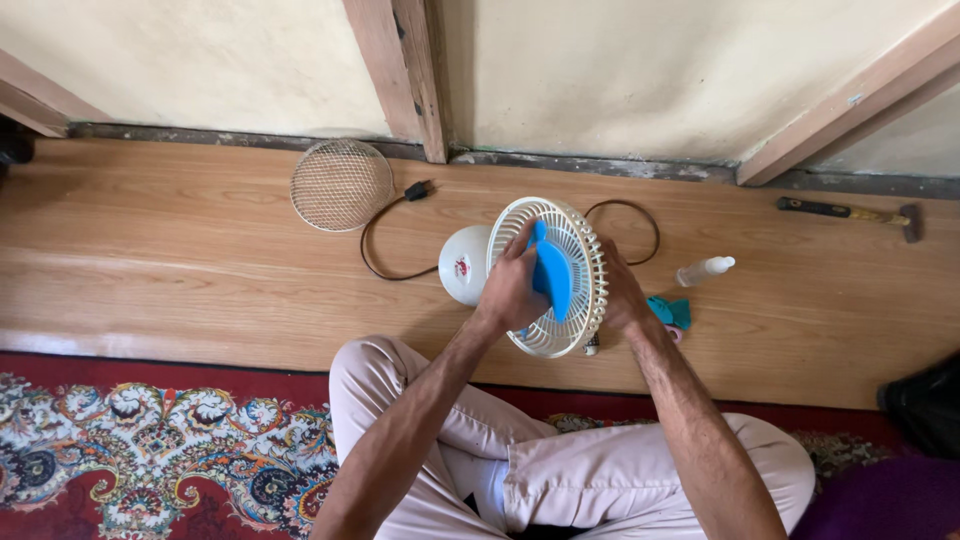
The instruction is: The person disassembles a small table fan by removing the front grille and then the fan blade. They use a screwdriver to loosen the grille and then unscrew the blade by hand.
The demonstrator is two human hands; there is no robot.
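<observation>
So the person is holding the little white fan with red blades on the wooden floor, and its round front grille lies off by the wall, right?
Not quite: the blades are blue, not red, as the head view shows. The rest holds. Both the left hand and the right hand hold the white fan on the wooden floor, and the round grille lies by the wall.

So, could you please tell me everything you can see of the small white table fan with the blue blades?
The small white table fan lies tipped on the wooden floor, its front guard off. Its ribbed white plastic rear cage faces the person, with the blue plastic blades exposed inside. A rounded white motor housing sticks out behind, and a black cord trails from it. The left hand rests on the blades; the right hand grips the cage rim.
</observation>
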